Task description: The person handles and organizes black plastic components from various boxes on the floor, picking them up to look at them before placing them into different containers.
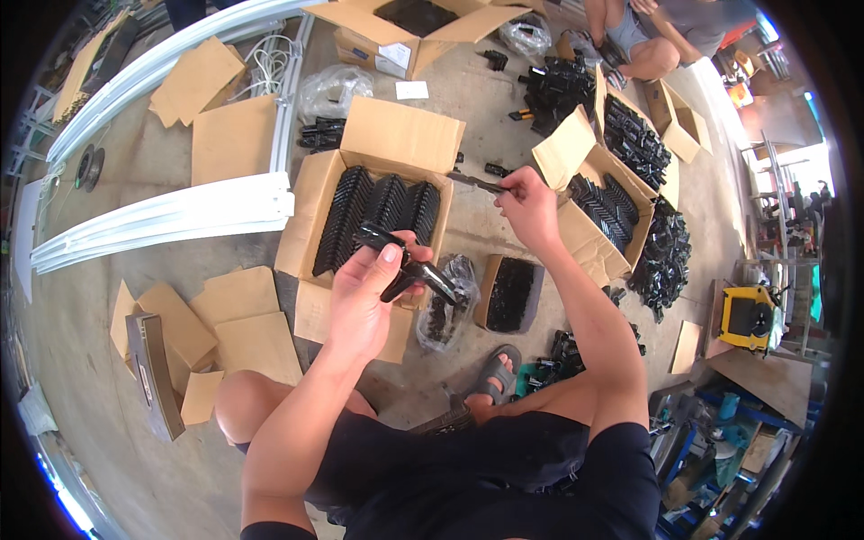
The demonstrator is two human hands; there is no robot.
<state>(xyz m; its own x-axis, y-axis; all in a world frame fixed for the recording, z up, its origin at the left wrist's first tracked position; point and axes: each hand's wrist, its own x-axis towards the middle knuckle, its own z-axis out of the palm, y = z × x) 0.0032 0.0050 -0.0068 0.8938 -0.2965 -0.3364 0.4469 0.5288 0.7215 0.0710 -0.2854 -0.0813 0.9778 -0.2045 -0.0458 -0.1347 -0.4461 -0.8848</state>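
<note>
My left hand grips a glossy black angled plastic part between thumb and fingers, above the near edge of an open cardboard box. Neat rows of black ribbed parts fill that box. To the right, my right hand pinches a thin dark strip-like piece, held out toward the box's right side; its exact kind is too small to tell. Below and between my hands lie a clear plastic bag with small black pieces and a small carton of tiny black bits.
Another carton of black parts stands on the right, with a loose black pile beside it. White metal profiles and flattened cardboard lie on the left. A person crouches at the far right. A yellow machine stands at right.
</note>
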